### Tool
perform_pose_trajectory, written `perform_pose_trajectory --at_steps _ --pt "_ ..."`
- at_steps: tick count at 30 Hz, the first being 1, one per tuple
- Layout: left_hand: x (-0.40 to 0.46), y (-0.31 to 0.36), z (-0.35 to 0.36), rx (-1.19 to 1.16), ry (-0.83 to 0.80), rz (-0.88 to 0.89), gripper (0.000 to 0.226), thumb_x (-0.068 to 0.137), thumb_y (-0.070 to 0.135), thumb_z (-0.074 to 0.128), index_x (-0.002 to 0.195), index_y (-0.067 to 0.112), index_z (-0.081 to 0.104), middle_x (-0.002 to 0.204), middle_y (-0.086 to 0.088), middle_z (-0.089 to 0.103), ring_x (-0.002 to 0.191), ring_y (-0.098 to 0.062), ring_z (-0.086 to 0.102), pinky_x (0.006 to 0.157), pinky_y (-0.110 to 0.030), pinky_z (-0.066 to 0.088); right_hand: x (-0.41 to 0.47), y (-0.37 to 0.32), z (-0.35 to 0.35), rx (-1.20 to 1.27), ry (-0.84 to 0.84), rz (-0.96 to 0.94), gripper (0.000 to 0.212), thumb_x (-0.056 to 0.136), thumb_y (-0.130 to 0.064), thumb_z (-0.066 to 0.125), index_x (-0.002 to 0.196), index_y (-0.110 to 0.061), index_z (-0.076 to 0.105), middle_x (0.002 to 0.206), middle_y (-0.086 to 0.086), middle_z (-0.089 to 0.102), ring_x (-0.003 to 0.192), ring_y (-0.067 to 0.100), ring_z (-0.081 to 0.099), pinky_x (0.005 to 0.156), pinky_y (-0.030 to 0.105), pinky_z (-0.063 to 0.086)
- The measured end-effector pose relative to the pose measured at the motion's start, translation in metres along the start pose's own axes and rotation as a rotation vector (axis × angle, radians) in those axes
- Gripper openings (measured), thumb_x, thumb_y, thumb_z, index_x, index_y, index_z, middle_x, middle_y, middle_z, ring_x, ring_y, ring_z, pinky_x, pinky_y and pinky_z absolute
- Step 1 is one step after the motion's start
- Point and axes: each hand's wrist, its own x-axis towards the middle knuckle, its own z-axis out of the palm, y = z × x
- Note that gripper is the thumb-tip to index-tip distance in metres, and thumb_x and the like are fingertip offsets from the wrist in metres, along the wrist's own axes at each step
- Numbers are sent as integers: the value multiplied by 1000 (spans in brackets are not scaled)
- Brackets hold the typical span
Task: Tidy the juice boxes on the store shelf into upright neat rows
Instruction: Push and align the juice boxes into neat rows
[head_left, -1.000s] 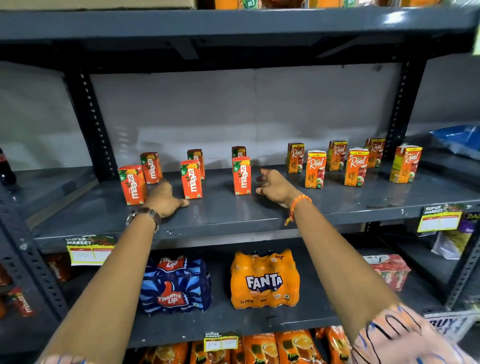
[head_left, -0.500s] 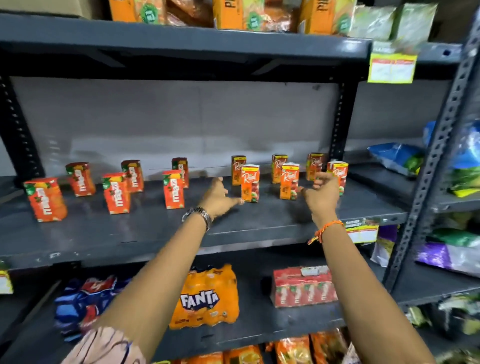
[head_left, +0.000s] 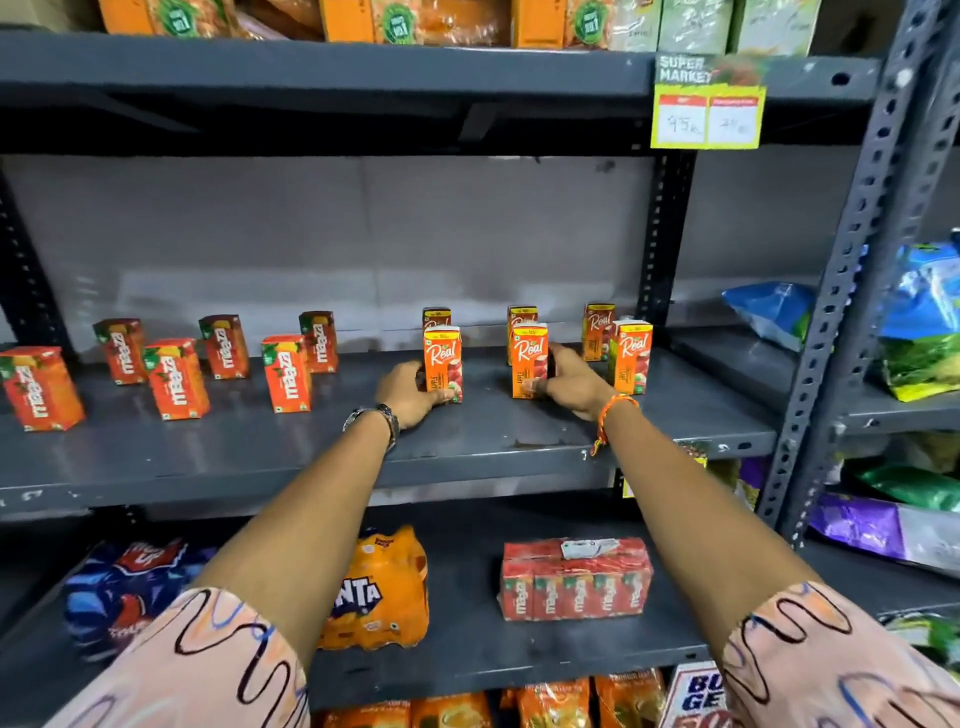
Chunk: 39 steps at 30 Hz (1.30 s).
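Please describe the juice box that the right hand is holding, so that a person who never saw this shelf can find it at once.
Look at the middle grey shelf, at the group of six Real boxes on its right half. In the front row of three, it is the middle juice box. Unlike its neighbours, the right hand wraps around its right side; the left hand holds the box to its left.

Front strip of shelf (head_left: 467, 457) bare, open to reach along whole edge. Wide gap between Maaza boxes (head_left: 287, 373) and Real boxes (head_left: 443, 364) partly filled by left hand (head_left: 410, 387). Right hand (head_left: 569, 387) blocks lane between middle and right front Real boxes. Upper shelf (head_left: 363, 67) leaves ample headroom. Upright post (head_left: 660, 249) closes right end at back.
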Motion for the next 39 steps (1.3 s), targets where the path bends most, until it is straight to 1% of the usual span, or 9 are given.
perform_pose_trajectory --at_steps 5,10,17,22,28,30,34,37,39 --pt "-7 3 4 26 48 -11 46 79 28 80 120 12 66 124 -9 70 112 -26 65 89 -31 45 -8 5 -5 -7 -68 -26 64 86 3 65 142 -7 37 139 13 55 131 27 51 108 39 41" --pt "-9 3 4 75 59 -2 44 80 29 79 118 12 66 122 -10 70 110 -27 65 87 -31 45 -12 3 -3 -110 -53 -23 59 90 -4 63 142 -9 38 142 12 53 134 28 48 114 44 35" --pt "-8 3 2 107 49 -2 46 80 31 79 121 13 66 124 -9 69 112 -26 64 94 -36 47 -8 5 -4 -157 -14 -20 56 88 -7 66 139 -11 42 139 10 56 131 28 50 112 44 37" --pt "-9 3 2 84 44 0 45 80 29 79 120 11 67 124 -9 70 112 -26 65 102 -44 48 -7 6 -3 -159 10 -29 54 84 -6 70 134 -8 48 133 12 61 127 29 55 110 43 41" --pt "-9 1 2 91 55 -10 45 78 31 80 117 13 67 121 -7 71 110 -25 66 97 -39 49 -5 8 -4 -122 7 -6 56 85 -7 70 135 -10 46 135 12 58 129 29 52 109 44 40" --pt "-10 4 0 76 37 -38 53 77 32 82 122 12 63 126 -7 69 115 -25 64 99 -39 48 -6 6 -4 -107 2 -6 57 85 -6 70 136 -10 46 135 12 58 130 29 52 109 44 40" --pt "-29 11 -13 170 -25 -153 93 75 46 80 147 6 38 148 -14 49 133 -32 50 108 -44 42 -13 2 -8 -67 -25 -9 70 82 -2 72 142 -11 39 135 12 58 130 29 53 111 44 40" --pt "-66 12 -17 313 74 -125 82 81 56 70 142 8 44 145 -14 51 132 -32 50 107 -44 43 -21 2 -17 -110 21 -53 91 77 -4 77 150 -10 23 135 10 57 130 27 51 108 36 40" --pt "-96 10 -11 393 172 -56 71 87 62 57 137 11 53 142 -12 54 131 -32 49 108 -44 41 -28 4 -21 -140 119 -93 96 74 -3 79 151 -8 23 134 11 55 126 26 52 104 38 47"
